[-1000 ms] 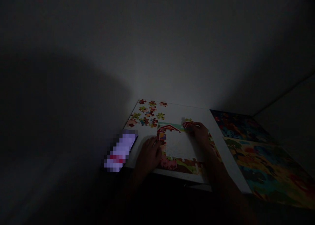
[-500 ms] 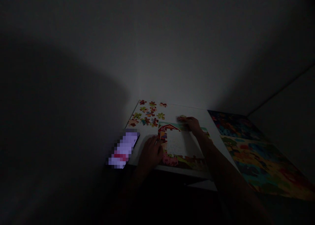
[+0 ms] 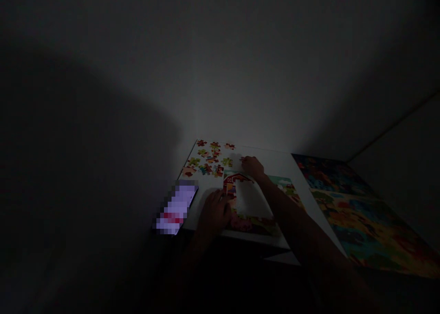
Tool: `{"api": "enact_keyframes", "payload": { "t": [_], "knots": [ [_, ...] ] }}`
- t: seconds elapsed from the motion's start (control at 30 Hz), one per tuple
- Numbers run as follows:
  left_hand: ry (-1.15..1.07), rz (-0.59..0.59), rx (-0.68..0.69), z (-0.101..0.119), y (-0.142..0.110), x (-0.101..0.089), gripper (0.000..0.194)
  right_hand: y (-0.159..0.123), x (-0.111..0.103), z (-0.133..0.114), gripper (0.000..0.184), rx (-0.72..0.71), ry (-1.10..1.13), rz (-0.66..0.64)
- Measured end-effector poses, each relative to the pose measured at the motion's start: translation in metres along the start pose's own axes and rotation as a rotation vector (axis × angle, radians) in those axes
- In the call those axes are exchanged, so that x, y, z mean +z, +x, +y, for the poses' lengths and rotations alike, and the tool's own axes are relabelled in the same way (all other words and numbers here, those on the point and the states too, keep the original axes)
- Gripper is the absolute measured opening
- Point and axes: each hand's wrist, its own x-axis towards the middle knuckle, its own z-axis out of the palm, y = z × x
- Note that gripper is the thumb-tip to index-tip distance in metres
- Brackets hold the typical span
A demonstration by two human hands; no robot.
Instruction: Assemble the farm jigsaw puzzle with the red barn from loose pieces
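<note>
A jigsaw puzzle [image 3: 237,178] lies partly joined on the white table, a ring of pieces with a red barn around a bare middle. My left hand [image 3: 216,209] rests on the puzzle's left side, its fingers laid out over the edge. Past the puzzle's top edge, my right hand [image 3: 253,167] pinches a small puzzle piece [image 3: 242,159], mostly hidden by the fingers. To its left lie several loose puzzle pieces [image 3: 212,159] in a scattered group. My right forearm covers part of the puzzle's right side.
A phone [image 3: 177,208] with a lit, blurred screen lies at the table's left edge. Two colourful picture sheets [image 3: 364,222] lie on the right. Behind the white table [image 3: 271,158] stands a wall [image 3: 247,98]. The room is dim.
My right hand has moved left with the puzzle piece, toward the loose pieces. My left hand stays on the puzzle. The view has shifted slightly.
</note>
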Motion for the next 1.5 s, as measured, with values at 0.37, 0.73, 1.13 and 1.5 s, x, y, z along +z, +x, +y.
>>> {"api": "enact_keyframes", "payload": {
  "t": [0.37, 0.73, 1.13, 1.5],
  "knots": [
    [0.005, 0.016, 0.033, -0.004, 0.000, 0.001, 0.026, 0.004, 0.049, -0.073, 0.038, -0.269, -0.222, -0.168],
    [-0.011, -0.037, 0.037, -0.005, 0.000, -0.003, 0.031, 0.009, 0.066, -0.078, 0.044, -0.197, -0.247, -0.158],
    [0.025, -0.018, 0.051, -0.005, -0.002, 0.000, 0.031, 0.009, 0.066, -0.078, 0.035, -0.161, -0.185, -0.137],
    [0.027, -0.004, 0.053, -0.005, -0.001, -0.001, 0.029, 0.014, 0.064, -0.079, 0.037, -0.143, -0.216, -0.180]
  ]
}}
